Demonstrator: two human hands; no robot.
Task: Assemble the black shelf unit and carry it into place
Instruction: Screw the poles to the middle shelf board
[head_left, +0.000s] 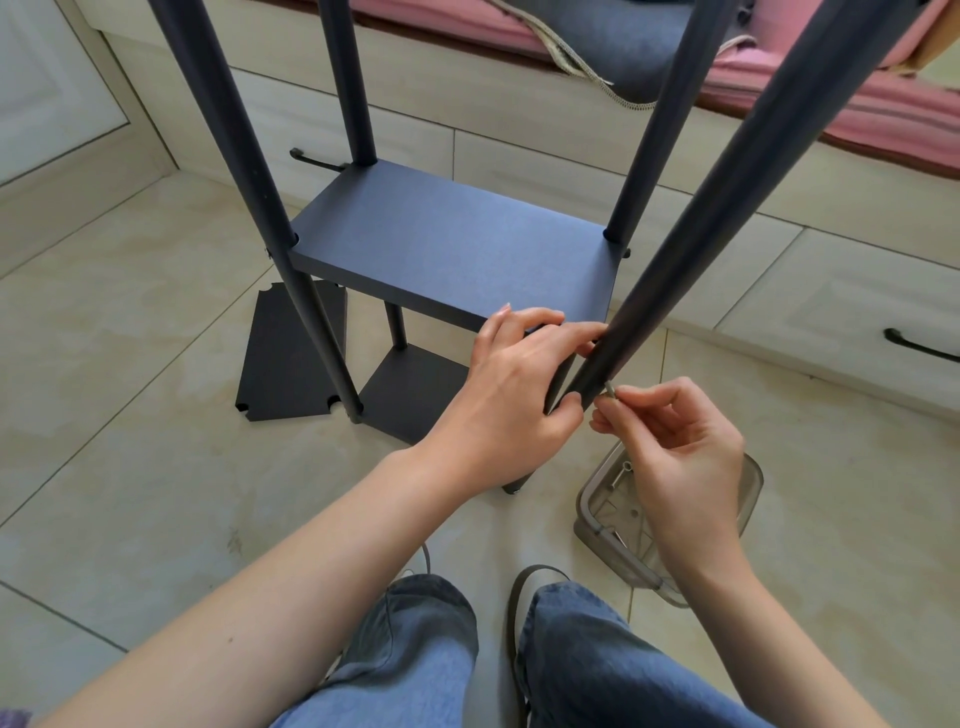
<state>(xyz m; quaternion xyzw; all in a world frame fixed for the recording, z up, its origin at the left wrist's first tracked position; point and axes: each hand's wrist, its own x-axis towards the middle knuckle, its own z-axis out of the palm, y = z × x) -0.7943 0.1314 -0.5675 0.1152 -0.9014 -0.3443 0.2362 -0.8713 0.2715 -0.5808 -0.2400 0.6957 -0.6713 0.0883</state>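
The black shelf unit stands on the tiled floor, with a middle shelf board (447, 244) fitted between four dark posts and a lower board (410, 389) beneath it. My left hand (519, 384) grips the near right post (727, 208) at the board's front corner. My right hand (680, 441) pinches a small metal screw (609, 391) against that post's outer side. A loose black shelf board (291, 358) lies flat on the floor to the left.
A translucent grey box (748, 499) holding several small metal parts sits on the floor under my right hand. Cream drawers with a black handle (919, 345) line the back, topped by a pink cushion (831, 104). My jeans and shoes fill the bottom of the view.
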